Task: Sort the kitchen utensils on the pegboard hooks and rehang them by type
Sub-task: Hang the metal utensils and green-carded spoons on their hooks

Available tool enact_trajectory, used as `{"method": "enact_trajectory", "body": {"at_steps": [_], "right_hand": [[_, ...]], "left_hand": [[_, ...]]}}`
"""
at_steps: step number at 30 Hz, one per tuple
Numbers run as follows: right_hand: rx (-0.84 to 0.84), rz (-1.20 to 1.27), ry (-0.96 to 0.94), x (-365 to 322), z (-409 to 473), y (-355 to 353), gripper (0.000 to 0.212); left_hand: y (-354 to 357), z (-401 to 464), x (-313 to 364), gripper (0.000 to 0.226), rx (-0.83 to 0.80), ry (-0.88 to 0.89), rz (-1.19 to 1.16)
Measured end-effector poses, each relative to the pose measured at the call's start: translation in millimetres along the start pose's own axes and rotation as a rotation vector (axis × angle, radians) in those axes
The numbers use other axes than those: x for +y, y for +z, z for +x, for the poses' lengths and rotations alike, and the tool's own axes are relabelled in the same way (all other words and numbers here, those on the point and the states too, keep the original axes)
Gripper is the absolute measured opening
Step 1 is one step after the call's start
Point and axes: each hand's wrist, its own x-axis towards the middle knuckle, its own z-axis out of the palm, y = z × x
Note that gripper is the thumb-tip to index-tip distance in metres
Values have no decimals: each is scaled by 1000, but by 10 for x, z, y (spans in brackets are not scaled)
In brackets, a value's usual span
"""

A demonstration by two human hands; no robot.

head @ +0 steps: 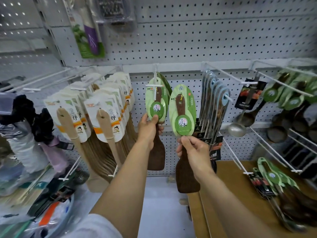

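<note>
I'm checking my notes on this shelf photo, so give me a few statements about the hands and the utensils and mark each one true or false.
1. The left hand grips a dark wooden spatula whose green card is on a hook. True.
2. The right hand is empty. False: it holds a second dark spatula with a green card, off any hook.
3. The light wooden spatulas hang left of the hands. True.
4. A metal ladle hangs left of the light spatulas. False: it hangs to the right of the hands.
5. Both held spatulas carry blue cards. False: the cards are green.
</note>
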Motion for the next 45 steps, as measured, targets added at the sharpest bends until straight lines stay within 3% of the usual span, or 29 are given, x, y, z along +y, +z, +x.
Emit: {"method": "enact_trajectory", "body": {"at_steps": [10,15,21,29,36,45], "right_hand": [[40,3,-49,42,-78,100,21],[47,42,-78,41,-219,163,20],[6,53,-124,20,-412,248,19],[9,42,-132,62,-554,371,21],[51,28,-177,101,-617,484,23],[53,16,-160,96,-534,585,22]], "left_hand": [[-90,201,-5,12,-68,-46,102],[-116,-21,85,52,-39,-38,210],[-276,-448,255,28,24,96,143],[-476,-870,473,16,23,300,133],[-604,-1002,591,21,10,389,130],[-655,-997,583,21,27,377,90]]}}
